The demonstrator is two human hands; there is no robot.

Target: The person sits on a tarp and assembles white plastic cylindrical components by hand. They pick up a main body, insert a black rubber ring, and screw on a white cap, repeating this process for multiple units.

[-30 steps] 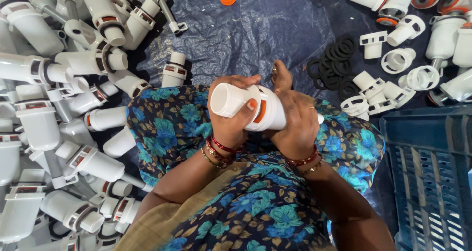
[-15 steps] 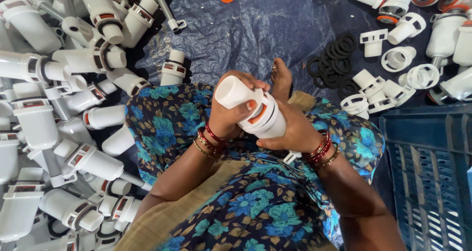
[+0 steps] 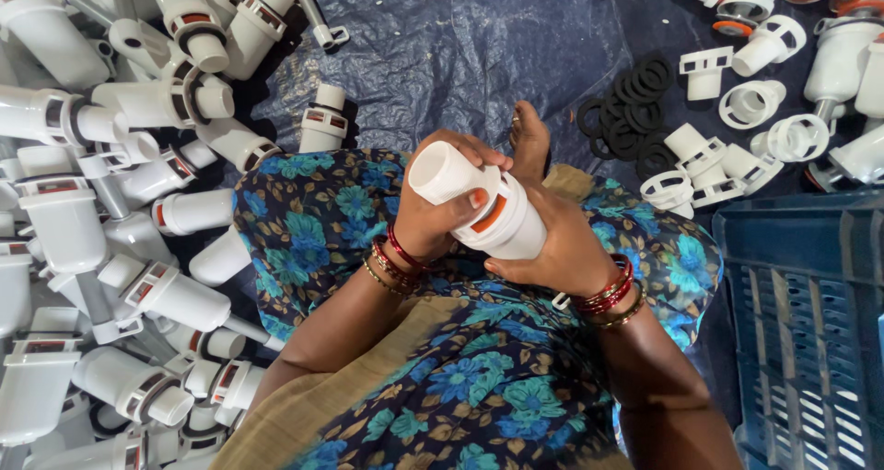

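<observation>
The left hand (image 3: pixel 433 203) wraps around the upper end of a white plastic pipe fitting (image 3: pixel 479 208) with an orange band, fingers curled tight over its open round mouth, while the right hand (image 3: pixel 552 249) cups the lower body of the same fitting from beneath, fingers closed on it. The fitting sits tilted above the person's lap, over a blue floral dress (image 3: pixel 460 378), with red and gold bangles (image 3: pixel 391 258) on both wrists. Just beyond the fitting, a bare foot (image 3: pixel 529 139) rests on a dark blue tarpaulin (image 3: pixel 442 56). Left of the fitting lies a large heap of similar white fittings (image 3: pixel 101 231). To the upper right of the fitting is a cluster of black rubber rings (image 3: pixel 631 111), with loose white collars (image 3: pixel 750 102) near them. Right of the fitting stands a blue plastic crate (image 3: pixel 810 323).
</observation>
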